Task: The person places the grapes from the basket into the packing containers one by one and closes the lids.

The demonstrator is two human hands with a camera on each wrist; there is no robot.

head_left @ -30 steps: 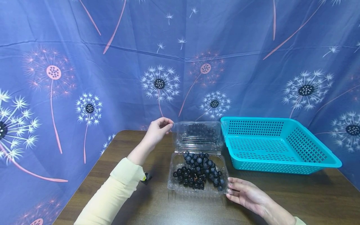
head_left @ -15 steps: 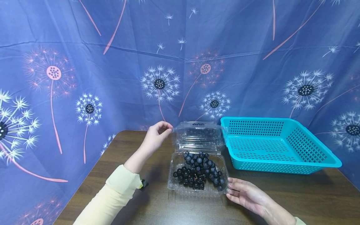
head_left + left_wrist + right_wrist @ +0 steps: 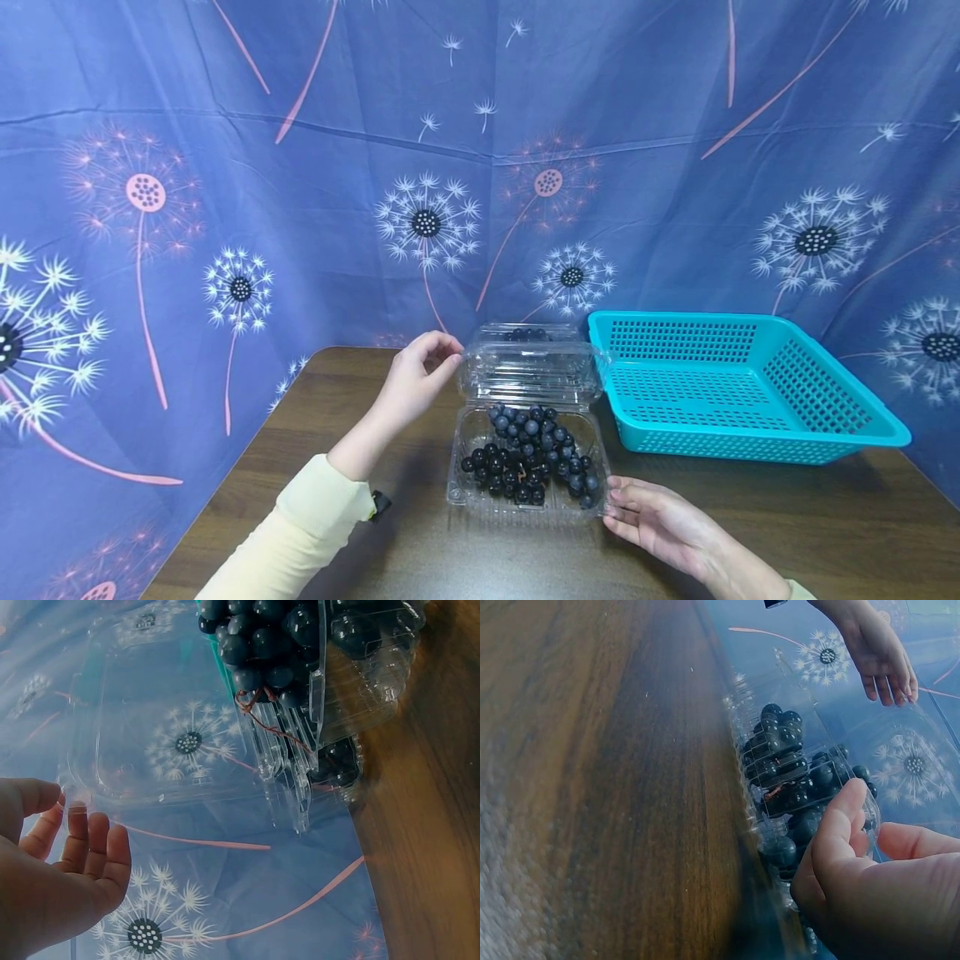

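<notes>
A clear plastic clamshell container (image 3: 467, 497) stands on the table with dark grapes (image 3: 525, 446) in its base. Its hinged lid (image 3: 534, 367) is raised at the back, tilted up from the base. At the lid's left corner my left hand (image 3: 420, 371) pinches the edge between thumb and fingers, seen closely in the left wrist view (image 3: 71, 862). Down at the base's front right corner, my right hand (image 3: 660, 525) grips the container's side; in the right wrist view its thumb (image 3: 836, 825) lies over the wall beside the grapes. Brown stems (image 3: 274, 724) show among the grapes.
A turquoise perforated plastic basket (image 3: 757, 437) stands to the right, close to the container's lid. The brown wooden table (image 3: 300, 433) ends at a blue dandelion-print cloth (image 3: 337, 225) behind and at the left.
The lid's free edge has swung up and toward me, with my left hand moving slightly lower and nearer along with it. My right hand and the container's base have stayed in place.
</notes>
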